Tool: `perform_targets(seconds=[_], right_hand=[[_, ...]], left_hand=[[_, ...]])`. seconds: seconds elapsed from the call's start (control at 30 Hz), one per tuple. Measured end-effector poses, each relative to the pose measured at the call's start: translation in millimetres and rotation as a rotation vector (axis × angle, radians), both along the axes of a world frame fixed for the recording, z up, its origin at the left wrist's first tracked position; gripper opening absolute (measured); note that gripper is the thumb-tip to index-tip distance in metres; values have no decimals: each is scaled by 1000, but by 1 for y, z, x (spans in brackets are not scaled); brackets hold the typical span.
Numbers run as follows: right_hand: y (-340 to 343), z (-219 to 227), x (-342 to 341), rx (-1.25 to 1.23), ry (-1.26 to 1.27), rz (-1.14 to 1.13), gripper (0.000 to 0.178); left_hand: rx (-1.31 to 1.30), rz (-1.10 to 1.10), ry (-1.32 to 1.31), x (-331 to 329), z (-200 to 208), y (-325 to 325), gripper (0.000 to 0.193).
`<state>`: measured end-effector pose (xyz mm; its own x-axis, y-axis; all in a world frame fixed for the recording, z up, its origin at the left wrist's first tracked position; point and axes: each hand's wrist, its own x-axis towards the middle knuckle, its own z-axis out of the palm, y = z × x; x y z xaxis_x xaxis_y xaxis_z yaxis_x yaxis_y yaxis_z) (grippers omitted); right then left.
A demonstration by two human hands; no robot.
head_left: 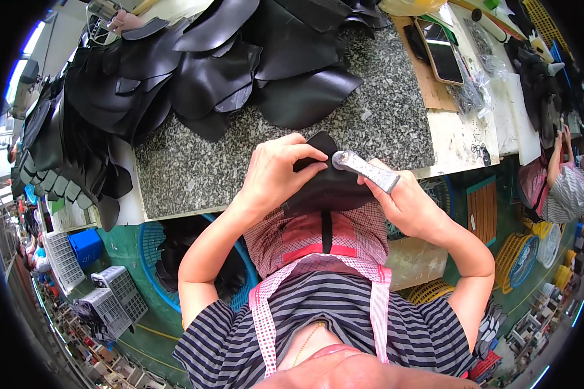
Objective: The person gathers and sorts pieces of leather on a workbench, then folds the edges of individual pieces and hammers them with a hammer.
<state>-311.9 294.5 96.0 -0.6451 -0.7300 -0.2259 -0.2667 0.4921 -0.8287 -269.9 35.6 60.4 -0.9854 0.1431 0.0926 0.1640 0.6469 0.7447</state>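
Over the front edge of a speckled granite slab (pixel 392 120), my left hand (pixel 271 172) pinches a black leather piece (pixel 324 191) between thumb and fingers. The piece's upper end rests near the slab and its lower part hangs over my lap. My right hand (pixel 410 204) is closed round a hammer (pixel 370 172) with a worn grey metal head. Its round face touches or hovers just above the leather, close to my left fingertips; I cannot tell which. My own hand mostly hides the handle. Beyond my hands lies a heap of black leather pieces (pixel 214 78).
A phone (pixel 442 55) lies on cardboard at the right of the table. Leather pieces overhang the table's left side. Below stand a blue basket (pixel 150 249) with black pieces, grey crates (pixel 113 301) and yellow baskets (pixel 509 262). Another person (pixel 564 191) works at far right.
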Motion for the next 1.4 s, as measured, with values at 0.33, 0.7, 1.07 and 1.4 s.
perform_targets(seconds=[0.33,0.7,1.07,1.4], right_hand=[[8,-2,2,-51,1,-75,31],[14,10,-10,-68,51,-31,22],[-4,5,-9,135,311,7,18],[-12,8,-12,-7,381,-53,17]], left_hand=[[52,135,-38,-7,-3,2,24],[27,179,-96,-11,0,3,27],[-5,187,-115,-8,2,3,27],[-24,188,-85,-7,1,3,27]])
